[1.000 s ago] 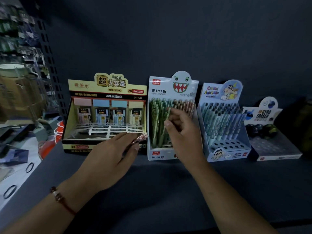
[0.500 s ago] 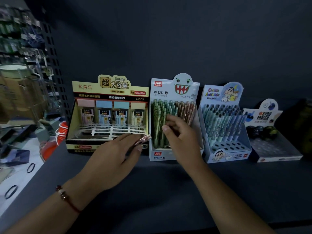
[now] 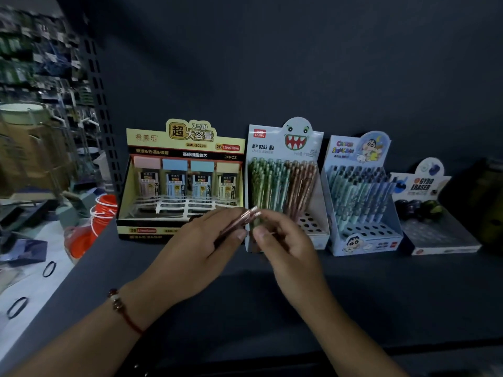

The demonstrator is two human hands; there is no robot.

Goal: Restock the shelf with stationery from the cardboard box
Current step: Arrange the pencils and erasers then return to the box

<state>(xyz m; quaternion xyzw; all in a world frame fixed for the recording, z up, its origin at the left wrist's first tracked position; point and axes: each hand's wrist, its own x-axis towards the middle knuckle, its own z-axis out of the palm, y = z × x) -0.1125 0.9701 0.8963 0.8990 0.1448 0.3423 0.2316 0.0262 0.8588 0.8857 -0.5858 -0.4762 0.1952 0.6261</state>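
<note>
My left hand (image 3: pixel 206 248) grips a small bunch of pink mechanical pencils (image 3: pixel 249 214), their tips pointing up and right. My right hand (image 3: pixel 283 240) is close beside it, with thumb and fingers pinching at the pencil bunch just in front of the shark-face pencil display box (image 3: pixel 313 148). That box holds green, teal and pink pencils upright, with several vacant holes at its front right. The cardboard box is out of view.
On the dark shelf (image 3: pixel 381 289) stand a yellow lead-refill display (image 3: pixel 185 148) to the left, a cartoon pen display (image 3: pixel 359 235) and a gyro eraser box (image 3: pixel 435 235) to the right. An orange coil (image 3: pixel 81 235) and black rings (image 3: pixel 49 269) lie at the left.
My right hand has left the pencils in the shark-face box and come back down to the bunch in my left hand. My left hand has lifted the bunch slightly to the right.
</note>
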